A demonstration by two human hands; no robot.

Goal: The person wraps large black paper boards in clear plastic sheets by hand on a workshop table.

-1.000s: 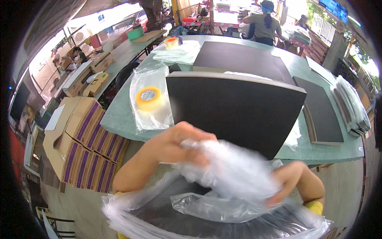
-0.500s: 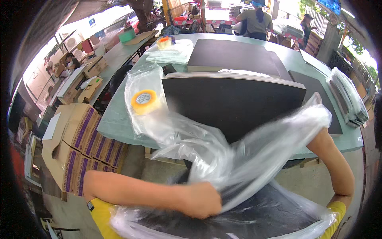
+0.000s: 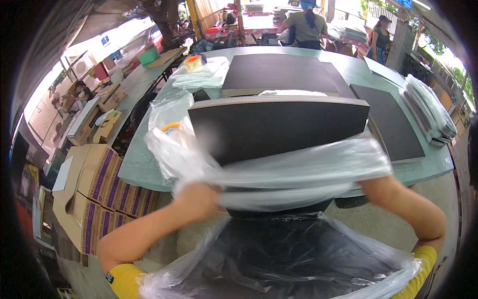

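Note:
A clear plastic bag (image 3: 294,164), gathered and blurred by motion, is stretched between my two hands across the lower front of a thick stack of black boards (image 3: 279,119). My left hand (image 3: 199,199) is closed on the plastic at the left, its fingers smeared by motion. At the other end my right hand (image 3: 379,189) grips the plastic below the stack's right corner. Another sheet of clear plastic over black (image 3: 298,254) spreads across my lap between my forearms. A yellow tape roll (image 3: 171,126) shows only its top edge behind crumpled plastic on the left.
The green table (image 3: 139,169) carries flat black boards (image 3: 393,122), a pile of clear plastic bags (image 3: 209,72) topped by another tape roll (image 3: 194,62), and wrapped boards (image 3: 428,109) at right. Cardboard boxes (image 3: 94,174) stand at left. Co-workers (image 3: 306,27) are beyond the table.
My left hand has gone up and to the left, and my right hand has come down. The plastic is now drawn sideways across the stack and covers most of the yellow tape roll.

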